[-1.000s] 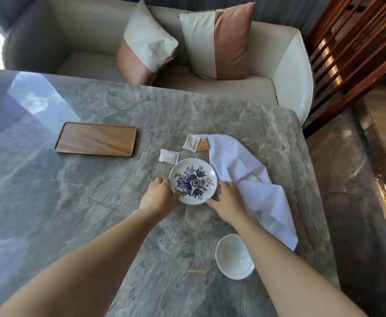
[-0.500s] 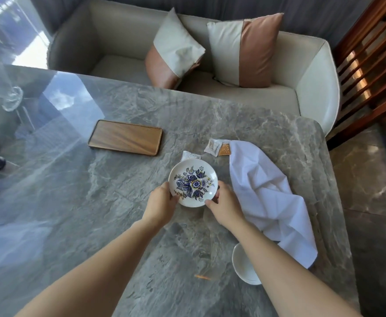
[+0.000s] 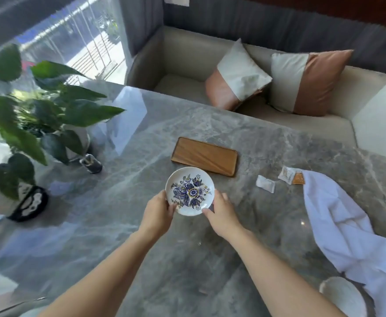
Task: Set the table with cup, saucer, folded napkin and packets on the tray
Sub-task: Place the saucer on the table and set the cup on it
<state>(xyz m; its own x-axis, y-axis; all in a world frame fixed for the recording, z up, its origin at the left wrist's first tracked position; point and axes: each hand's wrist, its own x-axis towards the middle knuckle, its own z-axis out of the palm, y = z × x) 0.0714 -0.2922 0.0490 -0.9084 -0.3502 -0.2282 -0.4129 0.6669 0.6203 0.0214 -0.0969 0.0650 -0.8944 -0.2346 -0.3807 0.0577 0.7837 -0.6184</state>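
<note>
now: saucer held by both hands

left hand (image 3: 158, 212) and right hand (image 3: 221, 213) pinch the saucer (image 3: 190, 191) by its rim, just in front of the tray (image 3: 204, 156). packets (image 3: 278, 179), napkin (image 3: 347, 225) and cup (image 3: 342, 296) lie on the table (image 3: 118, 225).

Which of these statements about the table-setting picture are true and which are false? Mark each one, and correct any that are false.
1. Both hands hold the flowered saucer. True: the left hand and the right hand grip its rim from opposite sides.
2. The wooden tray already carries the packets. False: its top is bare; the packets lie on the marble table.
3. The white napkin is neatly folded. False: it lies loose and crumpled.
4. The cup sits near the bottom right corner of the view. True.
</note>
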